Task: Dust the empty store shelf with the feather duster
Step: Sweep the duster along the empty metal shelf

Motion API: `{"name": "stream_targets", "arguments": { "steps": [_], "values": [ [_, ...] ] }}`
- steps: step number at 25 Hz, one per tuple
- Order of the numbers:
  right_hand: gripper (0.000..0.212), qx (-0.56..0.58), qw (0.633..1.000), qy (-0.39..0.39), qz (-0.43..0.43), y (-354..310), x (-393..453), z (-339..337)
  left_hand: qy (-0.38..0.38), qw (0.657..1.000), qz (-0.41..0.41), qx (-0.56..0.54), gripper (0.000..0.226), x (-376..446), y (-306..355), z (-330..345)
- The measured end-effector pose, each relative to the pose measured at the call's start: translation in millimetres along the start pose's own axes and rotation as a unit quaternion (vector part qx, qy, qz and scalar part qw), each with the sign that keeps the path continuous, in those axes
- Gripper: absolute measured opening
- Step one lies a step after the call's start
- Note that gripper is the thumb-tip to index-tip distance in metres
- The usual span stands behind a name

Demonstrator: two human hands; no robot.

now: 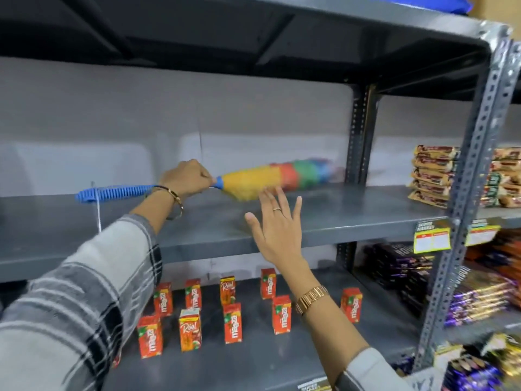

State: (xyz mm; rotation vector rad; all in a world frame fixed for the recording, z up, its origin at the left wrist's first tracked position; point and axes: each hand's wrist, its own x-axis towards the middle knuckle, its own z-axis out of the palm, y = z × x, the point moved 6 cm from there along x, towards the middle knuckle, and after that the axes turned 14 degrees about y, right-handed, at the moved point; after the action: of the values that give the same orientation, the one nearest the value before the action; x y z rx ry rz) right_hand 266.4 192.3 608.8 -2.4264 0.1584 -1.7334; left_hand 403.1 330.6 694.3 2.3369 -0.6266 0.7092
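Note:
The empty grey metal shelf point(352, 213) runs across the middle of the head view. My left hand point(187, 177) grips the feather duster point(282, 179) near the top of its blue ribbed handle, whose end sticks out to the left. The duster's head, banded yellow, red, green and blue, lies blurred along the back of the shelf, pointing right. My right hand point(275, 227) is raised in front of the shelf edge, fingers spread, holding nothing, just below the yellow part of the duster.
Several red juice cartons point(232, 323) stand on the shelf below. Stacked snack packets point(434, 176) fill the neighbouring bay to the right, past a perforated upright post point(462, 193). Yellow price tags point(431, 238) hang on the shelf edge. Dark chocolate packs point(400, 272) lie lower right.

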Motion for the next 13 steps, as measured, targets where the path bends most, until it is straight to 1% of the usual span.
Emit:
{"name": "stream_targets", "arguments": {
  "steps": [1,2,3,4,5,7,8,9,10,11,12,13],
  "values": [
    [0.054,0.001,1.000,0.007,-0.005,0.6,-0.6,-0.9,-0.060,0.997,-0.009,-0.038,0.022,-4.9,-2.5,5.9],
    [0.056,0.002,1.000,0.011,-0.006,1.0,-1.0,-1.2,-0.112,0.993,-0.017,-0.045,0.027,-12.0,-9.4,12.8],
    [0.056,0.001,1.000,0.013,-0.007,0.9,-1.5,-1.5,-0.142,0.989,-0.020,-0.025,0.034,-19.5,-17.1,18.1],
    [0.056,0.001,1.000,0.014,-0.010,-0.1,-1.7,-1.6,-0.140,0.990,-0.021,0.006,0.036,-21.8,-22.7,20.8],
    [0.056,0.002,1.000,0.015,-0.013,-0.7,-1.5,-1.6,-0.111,0.993,-0.025,0.041,0.032,-18.7,-24.4,19.8],
    [0.058,0.003,1.000,0.015,-0.013,0.0,-1.0,-0.9,0.014,0.994,-0.050,0.099,0.020,-8.5,-20.9,3.7],
    [0.059,0.003,1.000,0.015,-0.013,0.4,-1.2,-0.4,0.053,0.992,-0.068,0.091,0.020,-5.2,-20.8,-4.3],
    [0.060,0.003,1.000,0.017,-0.013,0.6,-1.1,-0.2,0.055,0.994,-0.080,0.048,0.023,-3.6,-23.1,-8.0],
    [0.060,0.004,1.000,0.022,-0.014,0.3,-1.2,-0.2,0.019,0.996,-0.091,-0.014,0.030,-6.3,-26.5,-7.4],
    [0.059,0.005,1.000,0.027,-0.015,-0.3,-0.9,-0.7,-0.034,0.993,-0.101,-0.058,0.037,-12.8,-29.8,-6.0],
    [0.059,0.007,0.999,0.032,-0.016,-0.8,-0.7,-1.3,-0.086,0.988,-0.108,-0.066,0.039,-23.1,-34.4,-5.5],
    [0.058,0.009,0.999,0.032,-0.017,-0.8,-0.9,-1.8,-0.120,0.986,-0.108,-0.042,0.041,-32.5,-39.5,-6.2]
  ]
}}
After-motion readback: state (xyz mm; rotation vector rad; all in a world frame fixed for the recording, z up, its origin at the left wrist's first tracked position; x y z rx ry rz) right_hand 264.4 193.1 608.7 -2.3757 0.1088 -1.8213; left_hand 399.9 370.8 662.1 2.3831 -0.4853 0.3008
